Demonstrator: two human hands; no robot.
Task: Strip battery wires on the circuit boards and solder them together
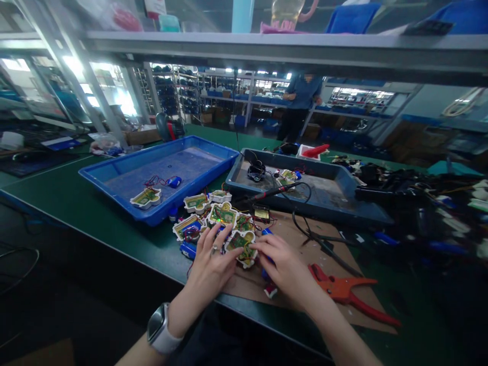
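A white plastic shell with a green circuit board lies on a brown cardboard sheet on the green bench. My left hand, with a watch on its wrist, has its fingers closed on the shell's left side. My right hand holds the shell's right edge with its fingertips. Several similar board shells with red wires and blue battery cells lie just beyond my fingers.
A blue tray at the left holds one shell and a blue cell. A grey tray behind holds parts and a soldering iron. Red pliers lie to the right. A person stands far behind.
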